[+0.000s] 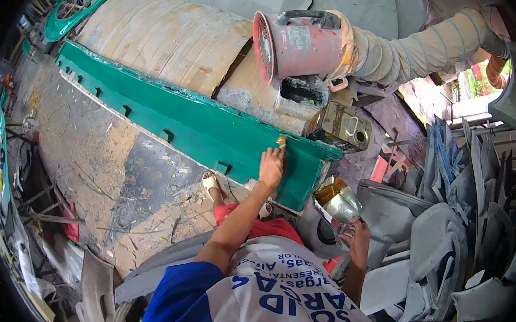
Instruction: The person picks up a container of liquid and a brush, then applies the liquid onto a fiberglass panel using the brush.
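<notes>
My left hand (pixel 272 167) reaches over the right end of a long, glossy green mold (pixel 202 132). Its fingers are closed on what looks like a small brush (pixel 281 142); only an orange-yellow part shows beyond them. Low on the right, my right hand (pixel 354 237) grips the edge of an open metal can (pixel 340 204), which is tilted and has amber liquid inside. The can is beside the mold's near right corner, apart from it. Several small dark green blocks (pixel 167 135) stand along the mold's near edge.
A red portable blower (pixel 300 43) with a beige flexible duct (pixel 417 48) stands behind the mold. Beside it is a square tin (pixel 342 125). Stacked grey molded pieces (pixel 437 238) crowd the right. Brown sheeting (pixel 166 42) lies behind; debris litters the floor (pixel 106 165).
</notes>
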The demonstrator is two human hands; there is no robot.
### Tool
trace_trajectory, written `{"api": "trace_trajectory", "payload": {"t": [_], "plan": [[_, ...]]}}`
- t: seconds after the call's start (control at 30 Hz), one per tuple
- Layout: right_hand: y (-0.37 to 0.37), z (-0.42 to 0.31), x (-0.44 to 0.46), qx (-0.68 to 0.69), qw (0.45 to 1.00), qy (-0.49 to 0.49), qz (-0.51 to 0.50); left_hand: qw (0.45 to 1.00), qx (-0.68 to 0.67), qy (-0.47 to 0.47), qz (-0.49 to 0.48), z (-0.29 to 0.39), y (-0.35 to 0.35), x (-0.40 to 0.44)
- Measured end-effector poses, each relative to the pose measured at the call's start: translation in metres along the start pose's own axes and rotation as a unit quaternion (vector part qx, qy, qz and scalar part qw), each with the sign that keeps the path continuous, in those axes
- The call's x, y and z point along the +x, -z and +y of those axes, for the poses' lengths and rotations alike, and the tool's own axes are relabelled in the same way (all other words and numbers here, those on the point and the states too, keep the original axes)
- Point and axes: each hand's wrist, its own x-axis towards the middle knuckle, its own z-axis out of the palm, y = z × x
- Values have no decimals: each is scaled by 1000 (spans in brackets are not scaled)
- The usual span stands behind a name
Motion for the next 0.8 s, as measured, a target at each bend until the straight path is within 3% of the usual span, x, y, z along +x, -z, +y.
{"api": "trace_trajectory", "payload": {"t": [0.17, 0.23, 0.3, 0.33, 0.4, 0.43, 0.47, 0.53, 0.8], "plan": [[25, -6, 10, -13, 1000, 15, -8, 991, -131, 4, -6, -5, -1, -9], [31, -10, 12, -16, 999, 22, -19, 974, -198, 33, 102, -43, 8, 2], [41, -4, 22, -20, 999, 22, -22, 979, -168, 62, 102, -91, 26, 12], [45, -3, 26, -23, 999, 22, -23, 950, -266, 108, 126, -106, 35, 15], [46, -5, 26, -28, 999, 15, -18, 958, -192, 103, 186, -142, 39, 15], [47, -6, 25, -32, 999, 8, -11, 950, -181, 120, 225, -136, 52, 18], [50, -6, 25, -33, 999, 9, -2, 948, -75, 112, 287, -119, 57, 16], [53, -2, 28, -17, 1000, 15, -9, 967, -8, 110, 228, -102, 42, 7], [66, -6, 24, -20, 1000, 12, -13, 999, 36, 4, 8, 53, -42, -19]]}}
